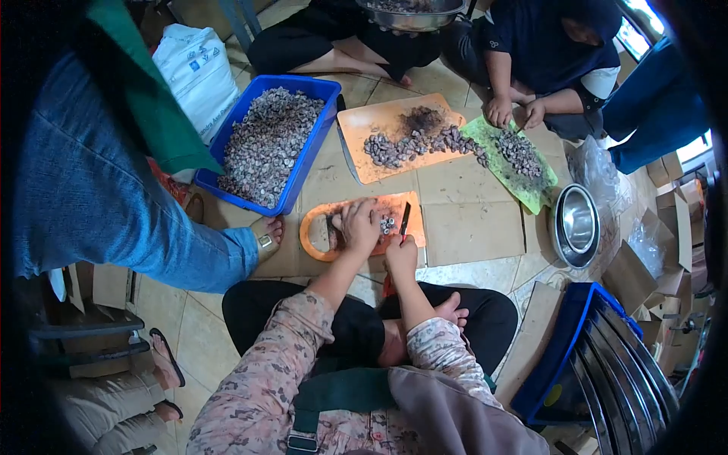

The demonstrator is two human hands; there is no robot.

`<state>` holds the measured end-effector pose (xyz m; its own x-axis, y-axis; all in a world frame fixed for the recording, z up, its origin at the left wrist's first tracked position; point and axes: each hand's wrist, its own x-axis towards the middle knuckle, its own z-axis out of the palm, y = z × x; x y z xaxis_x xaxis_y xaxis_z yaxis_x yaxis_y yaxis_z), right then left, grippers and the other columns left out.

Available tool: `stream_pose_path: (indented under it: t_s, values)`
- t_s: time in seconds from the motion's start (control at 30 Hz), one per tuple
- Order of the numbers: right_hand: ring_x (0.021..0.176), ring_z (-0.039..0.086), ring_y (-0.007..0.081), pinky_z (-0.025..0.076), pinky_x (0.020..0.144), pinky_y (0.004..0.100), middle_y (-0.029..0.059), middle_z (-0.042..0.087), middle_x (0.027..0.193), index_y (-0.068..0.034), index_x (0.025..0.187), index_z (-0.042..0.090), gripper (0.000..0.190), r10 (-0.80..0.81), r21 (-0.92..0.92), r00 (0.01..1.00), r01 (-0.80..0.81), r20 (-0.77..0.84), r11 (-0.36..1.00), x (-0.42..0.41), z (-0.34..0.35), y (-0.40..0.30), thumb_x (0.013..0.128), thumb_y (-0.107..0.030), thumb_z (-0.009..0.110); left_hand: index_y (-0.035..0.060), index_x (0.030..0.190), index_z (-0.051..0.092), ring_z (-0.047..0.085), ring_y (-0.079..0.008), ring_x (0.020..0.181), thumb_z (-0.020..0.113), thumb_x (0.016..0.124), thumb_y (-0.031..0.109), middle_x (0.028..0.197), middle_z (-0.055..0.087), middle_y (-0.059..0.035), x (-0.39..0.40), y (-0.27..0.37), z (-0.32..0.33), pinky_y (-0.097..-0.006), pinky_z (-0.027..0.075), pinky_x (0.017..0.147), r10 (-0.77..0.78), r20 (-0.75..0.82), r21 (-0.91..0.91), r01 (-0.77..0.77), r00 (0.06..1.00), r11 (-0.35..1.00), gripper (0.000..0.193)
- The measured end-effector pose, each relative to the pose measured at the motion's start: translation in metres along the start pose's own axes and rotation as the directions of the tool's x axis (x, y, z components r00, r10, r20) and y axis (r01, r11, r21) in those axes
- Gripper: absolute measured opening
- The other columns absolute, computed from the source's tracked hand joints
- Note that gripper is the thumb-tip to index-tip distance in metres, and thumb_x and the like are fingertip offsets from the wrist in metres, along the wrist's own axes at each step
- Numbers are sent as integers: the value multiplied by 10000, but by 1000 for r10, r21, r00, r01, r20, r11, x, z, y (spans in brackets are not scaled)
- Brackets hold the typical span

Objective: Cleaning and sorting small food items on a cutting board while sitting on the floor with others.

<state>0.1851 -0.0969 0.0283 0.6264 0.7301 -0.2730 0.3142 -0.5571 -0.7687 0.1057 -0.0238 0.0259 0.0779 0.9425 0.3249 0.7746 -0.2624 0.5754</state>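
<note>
An orange cutting board (pixel 408 203) with a loop handle lies before me on flattened cardboard, smeared with dark residue. My left hand (pixel 359 226) rests over its middle, fingers bent downward; whatever is under the palm is hidden. A few small pale-centred, ring-like slices (pixel 387 224) lie just right of those fingers. My right hand (pixel 401 255) grips a knife (pixel 405 219) with a red handle and dark blade. The blade points away from me above the board's right part, beside the slices.
A blue tub (pixel 296 190) heaped with similar slices stands at the far left, near a standing person's foot (pixel 266 236). Beyond are a larger orange board (pixel 364 122) and a green board (pixel 543 185) holding dark pieces, where another person's hands (pixel 515 112) work. Metal bowls (pixel 591 247) sit right.
</note>
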Motion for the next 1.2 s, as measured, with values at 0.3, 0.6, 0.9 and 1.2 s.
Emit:
stream_pose_path:
  t_s: [0.3,0.6,0.9,1.2]
  values:
    - [385,444,155,381,336,287,109,529,647,-26,869,386,140,288,749,900,-433,328,501,-8,0,-36,921,-155,368,138,973,640,493,-227,991,621,736,242,990,624,-36,136,31,48,-449,290,856,210,230,177,-253,950,951,260]
    - [447,485,157,408,398,293,53,472,575,-44,869,406,139,302,726,869,-494,391,479,4,19,-29,921,-169,373,220,1198,529,467,-234,1051,562,782,164,1037,605,-44,184,40,127,-484,274,855,192,483,388,-405,854,828,421]
    - [450,493,139,408,406,284,44,482,573,-47,832,402,139,173,749,883,-464,437,474,2,26,-28,908,-164,404,261,1261,479,467,-200,1045,516,794,76,1005,594,-39,211,56,120,-442,264,887,375,634,335,-677,677,655,504]
    - [461,491,147,416,438,270,57,491,576,-46,807,427,188,157,713,866,-483,475,508,1,25,-32,935,-155,343,237,1257,475,440,-206,1109,630,758,185,1064,574,-57,220,60,117,-447,281,878,240,707,388,-648,666,655,525]
